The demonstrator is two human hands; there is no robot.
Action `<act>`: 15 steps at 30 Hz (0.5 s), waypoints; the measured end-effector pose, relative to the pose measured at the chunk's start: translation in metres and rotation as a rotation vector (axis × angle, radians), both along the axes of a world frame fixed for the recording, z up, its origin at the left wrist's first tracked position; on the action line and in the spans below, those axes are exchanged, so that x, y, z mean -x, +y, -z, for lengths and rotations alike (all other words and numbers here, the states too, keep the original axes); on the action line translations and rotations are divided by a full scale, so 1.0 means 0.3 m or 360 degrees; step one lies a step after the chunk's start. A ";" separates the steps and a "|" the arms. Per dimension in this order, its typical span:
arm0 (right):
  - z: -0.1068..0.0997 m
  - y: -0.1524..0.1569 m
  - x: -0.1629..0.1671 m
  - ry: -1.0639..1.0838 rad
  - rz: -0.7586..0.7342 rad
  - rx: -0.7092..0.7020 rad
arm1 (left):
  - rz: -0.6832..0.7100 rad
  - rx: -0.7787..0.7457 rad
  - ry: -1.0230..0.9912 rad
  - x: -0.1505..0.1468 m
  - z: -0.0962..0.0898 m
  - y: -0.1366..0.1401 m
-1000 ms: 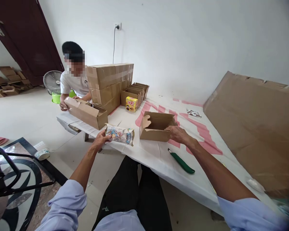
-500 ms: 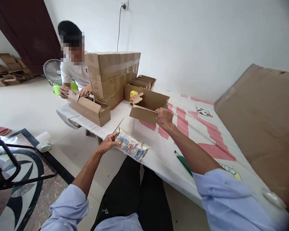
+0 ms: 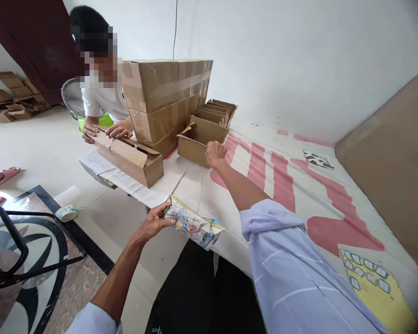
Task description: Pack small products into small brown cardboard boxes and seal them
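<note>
My left hand (image 3: 156, 221) is closed on one end of a white packet (image 3: 191, 225) printed with colourful cartoon figures, held over the table's near edge. My right hand (image 3: 216, 154) reaches forward, its fingers curled at the near right corner of an open cardboard box (image 3: 191, 150). Part of that corner is hidden behind the hand. The box stands on the table with its open side up and a torn flap at its left. Behind it sits a row of more open cardboard boxes (image 3: 214, 113).
Taped cartons (image 3: 160, 86) are stacked left of the open boxes. Across the table, a person in a white shirt (image 3: 106, 104) has both hands on a long carton (image 3: 132, 160). A large cardboard sheet (image 3: 390, 157) leans at the right. A black metal frame (image 3: 21, 241) stands at lower left.
My right hand has moved the open box back and left, against the row behind. The small yellow box is out of sight. The other person's carton flaps lie flatter.
</note>
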State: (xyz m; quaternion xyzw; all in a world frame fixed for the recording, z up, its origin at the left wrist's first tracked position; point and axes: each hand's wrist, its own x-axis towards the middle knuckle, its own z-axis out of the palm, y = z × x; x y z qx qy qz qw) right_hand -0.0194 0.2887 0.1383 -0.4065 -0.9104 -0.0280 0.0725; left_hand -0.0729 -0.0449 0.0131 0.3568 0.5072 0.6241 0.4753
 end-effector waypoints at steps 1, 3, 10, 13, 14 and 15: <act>0.007 -0.005 0.003 0.0032 0.0031 -0.0004 | -0.0021 -0.0003 0.0010 0.002 0.000 0.010; 0.016 -0.021 -0.013 0.0141 0.0005 -0.0050 | -0.0074 -0.0009 0.0037 0.009 0.001 0.036; 0.078 -0.109 -0.355 0.0833 -0.0338 -0.0077 | -0.0241 -0.0041 0.0228 0.082 -0.021 0.175; 0.169 -0.179 -0.581 0.1018 -0.0264 0.0064 | -0.0305 -0.0046 0.0326 0.136 -0.047 0.277; 0.206 -0.205 -0.651 0.1073 -0.0254 0.0116 | -0.0325 -0.0051 0.0353 0.155 -0.058 0.317; 0.243 -0.232 -0.716 0.1123 -0.0252 0.0163 | -0.0340 -0.0057 0.0373 0.174 -0.070 0.358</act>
